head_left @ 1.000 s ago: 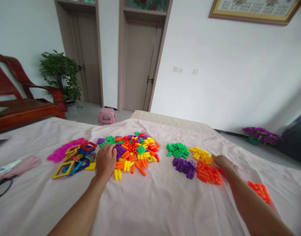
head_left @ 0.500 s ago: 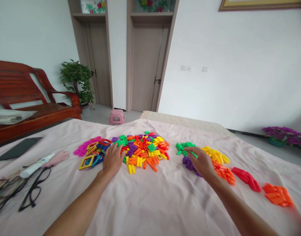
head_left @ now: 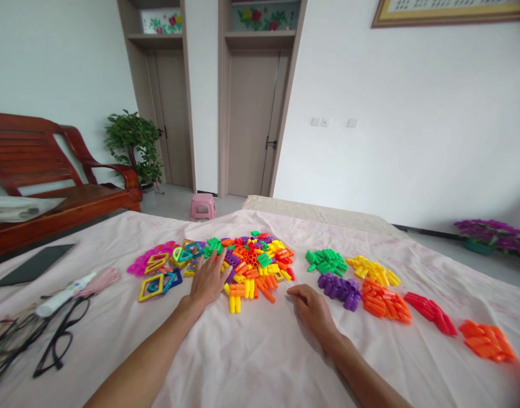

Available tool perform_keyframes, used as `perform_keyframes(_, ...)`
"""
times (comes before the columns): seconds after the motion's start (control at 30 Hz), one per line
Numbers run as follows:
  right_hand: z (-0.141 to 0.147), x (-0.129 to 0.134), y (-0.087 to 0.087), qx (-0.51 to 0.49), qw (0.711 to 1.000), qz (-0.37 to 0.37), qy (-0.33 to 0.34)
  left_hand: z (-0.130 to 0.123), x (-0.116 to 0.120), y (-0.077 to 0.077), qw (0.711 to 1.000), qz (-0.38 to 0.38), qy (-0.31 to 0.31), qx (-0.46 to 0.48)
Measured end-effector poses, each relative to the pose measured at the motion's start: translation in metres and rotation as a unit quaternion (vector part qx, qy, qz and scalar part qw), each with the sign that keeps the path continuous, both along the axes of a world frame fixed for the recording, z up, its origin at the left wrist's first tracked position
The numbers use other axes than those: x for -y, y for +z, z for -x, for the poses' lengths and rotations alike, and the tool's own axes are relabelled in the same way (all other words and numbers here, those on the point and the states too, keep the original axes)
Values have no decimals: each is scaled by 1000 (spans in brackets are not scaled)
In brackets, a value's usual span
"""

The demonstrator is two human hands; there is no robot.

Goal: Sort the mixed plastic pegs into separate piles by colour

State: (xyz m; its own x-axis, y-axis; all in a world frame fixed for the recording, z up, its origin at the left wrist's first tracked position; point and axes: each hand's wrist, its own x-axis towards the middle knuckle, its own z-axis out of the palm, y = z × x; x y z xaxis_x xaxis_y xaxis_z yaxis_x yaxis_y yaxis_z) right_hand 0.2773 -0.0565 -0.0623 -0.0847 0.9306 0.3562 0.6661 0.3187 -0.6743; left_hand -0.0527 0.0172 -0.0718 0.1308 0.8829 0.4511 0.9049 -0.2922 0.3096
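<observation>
My left hand (head_left: 209, 277) lies with fingers spread on the left edge of a mixed pile of colourful plastic tube pieces (head_left: 251, 258). Under and beside its fingertips are green, red and purple pieces. My right hand (head_left: 314, 309) is over the cloth, right of the pile, its fingers curled together and no piece showing in them. To its right are sorted heaps: green tubes (head_left: 327, 261), purple tubes (head_left: 340, 290), yellow tubes (head_left: 373, 271), orange tubes (head_left: 385, 301), red tubes (head_left: 430, 313) and another orange heap (head_left: 488, 341).
Left of the pile are square and triangular frame tiles (head_left: 150, 287) and pink ring-like pieces (head_left: 145, 260). Black glasses (head_left: 58, 345), a white tube (head_left: 64, 296) and a dark flat tablet-like thing (head_left: 33, 265) lie further left on the pale cloth (head_left: 251, 362). A pink stool (head_left: 203, 207) stands beyond.
My right hand has moved left from the green heap to the cloth by the mixed pile, uncovering the green and purple heaps. My left hand has shifted slightly right, its fingers more spread.
</observation>
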Motion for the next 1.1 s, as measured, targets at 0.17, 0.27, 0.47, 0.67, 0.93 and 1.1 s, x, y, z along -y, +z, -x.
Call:
perform_keyframes(0.17,-2,2,0,-20,1000,16,-12,2,-24,7,980,35,-92,171)
perform_keyframes(0.27,-3,4,-1,-23,999,17,-18,15,-46,15,978,0,-43,202)
perform_keyframes(0.47,-2,5,2,-8,1000,8,-3,37,-73,24,985,54,104,123)
perform_keyframes(0.67,-4,4,-1,-6,1000,8,2,74,-79,22,966,78,242,44)
perform_keyframes(0.93,-2,3,1,-5,1000,12,3,66,-82,20,994,61,90,-1)
perform_keyframes(1.1,-1,3,2,-5,1000,13,2,20,-92,11,997,62,25,45)
